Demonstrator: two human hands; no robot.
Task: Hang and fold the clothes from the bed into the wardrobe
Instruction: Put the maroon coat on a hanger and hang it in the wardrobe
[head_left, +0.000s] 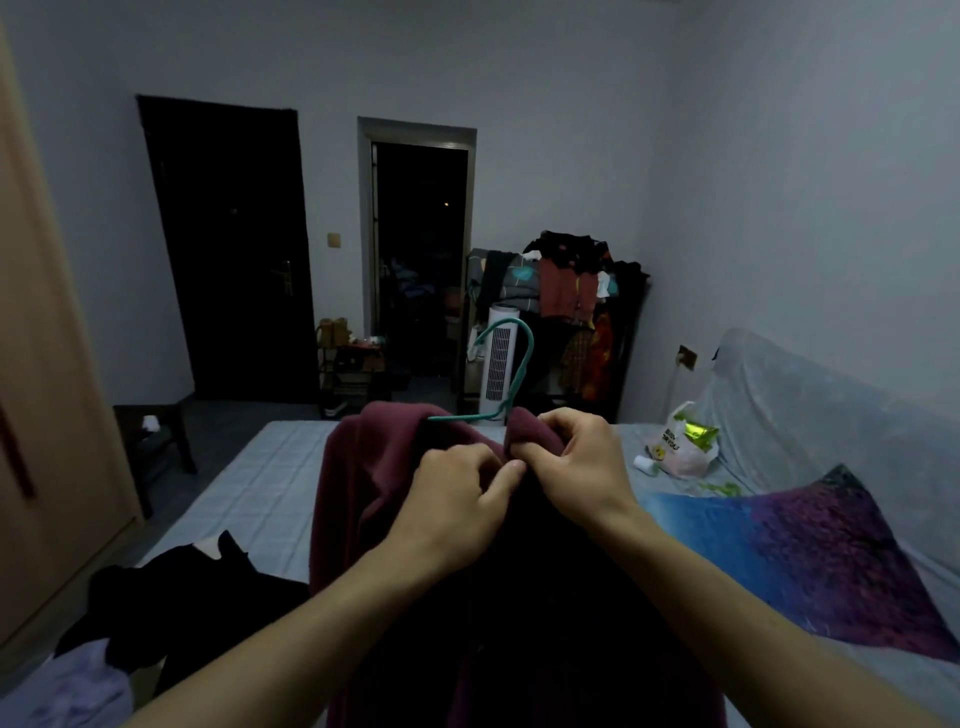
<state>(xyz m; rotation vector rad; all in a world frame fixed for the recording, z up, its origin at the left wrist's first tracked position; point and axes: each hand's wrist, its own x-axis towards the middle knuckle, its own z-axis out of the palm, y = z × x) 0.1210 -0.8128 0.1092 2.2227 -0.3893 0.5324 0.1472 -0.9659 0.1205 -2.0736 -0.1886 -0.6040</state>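
A maroon fleece garment (363, 467) hangs in front of me above the bed (260, 478), draped over a teal hanger (511, 374) whose hook sticks up behind it. My left hand (457, 499) and my right hand (576, 452) both pinch the garment's front edges at the collar, fingertips almost touching. The garment's dark inside hides the hanger's lower part. A black garment (176, 597) and a pale lilac one (67, 691) lie on the bed at the lower left. The wardrobe's wooden door (47, 415) fills the left edge.
A blue and purple pillow (810, 551) lies on the right of the bed, with a white plastic bag (680, 447) behind it. A white tower fan (501, 358) and a loaded clothes rack (576, 312) stand past the bed. A dark stool (150, 441) sits left.
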